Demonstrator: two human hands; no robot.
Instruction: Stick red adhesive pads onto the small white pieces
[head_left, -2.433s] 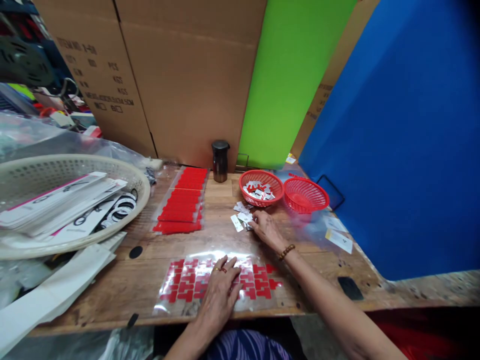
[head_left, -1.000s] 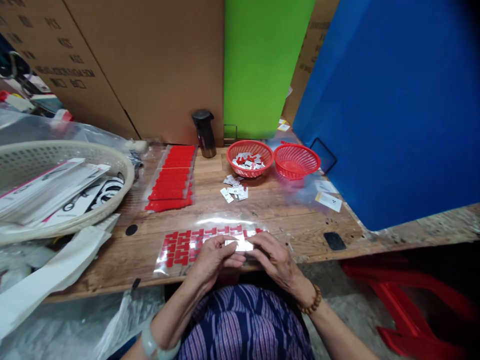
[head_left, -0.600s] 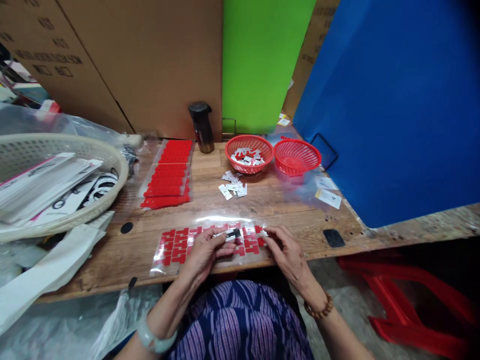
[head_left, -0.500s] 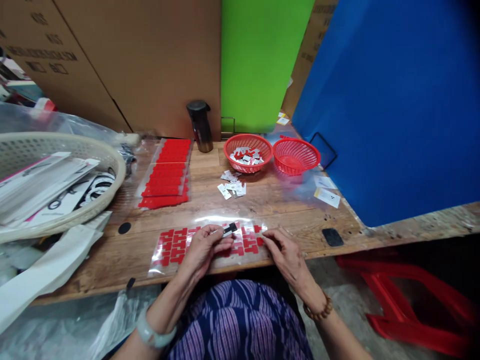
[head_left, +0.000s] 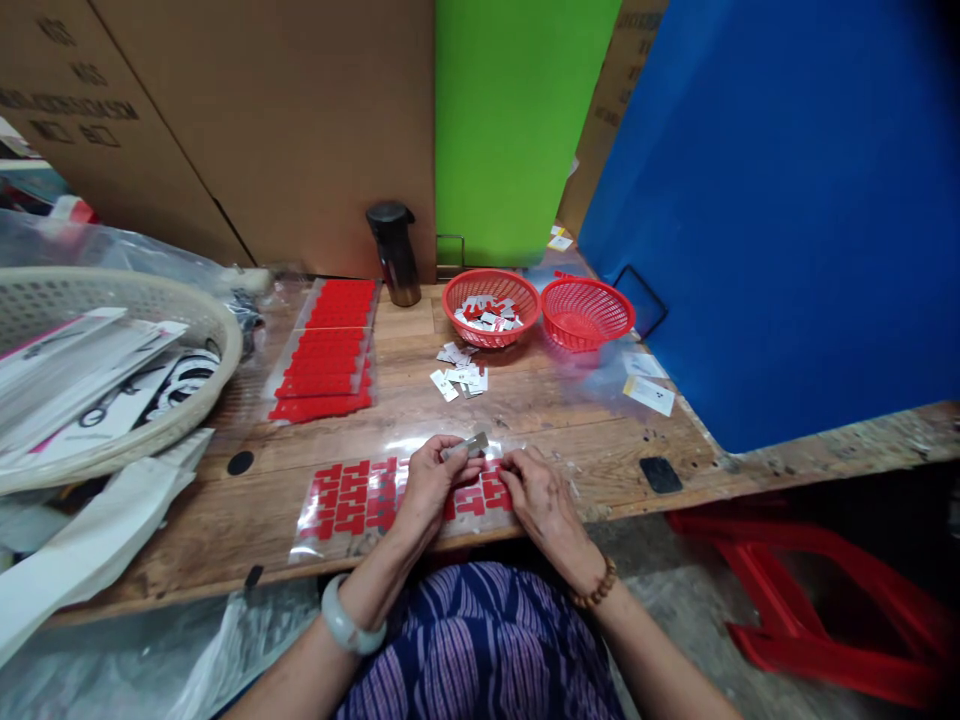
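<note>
Leftmost, well apart from the left hand [head_left: 427, 492] and its fingers, we log a pale basket [head_left: 169, 295] with printed cards [head_left: 94, 375]. Stacked red sheets [head_left: 324, 345] lie beyond and left of those fingers. Nearer us, a clear sheet [head_left: 306, 548] bearing red shapes [head_left: 354, 497] runs beneath both hands. Left thumb and fingertips pinch a small grey piece [head_left: 478, 440], tilted above the sheet. Past them: loose pale cards [head_left: 465, 378], then a red basket [head_left: 480, 281] of pieces. The right hand [head_left: 544, 495] has fingers bent close together at the sheet's right end; whether they pinch anything, we cannot tell. Farther right, beyond them, a second red basket [head_left: 587, 315]. Step in hand, we judge: right fingertips working at the red shapes, grey piece ready. Next move seemingly calls for a steady left pinch, fine right fingertip control.
</note>
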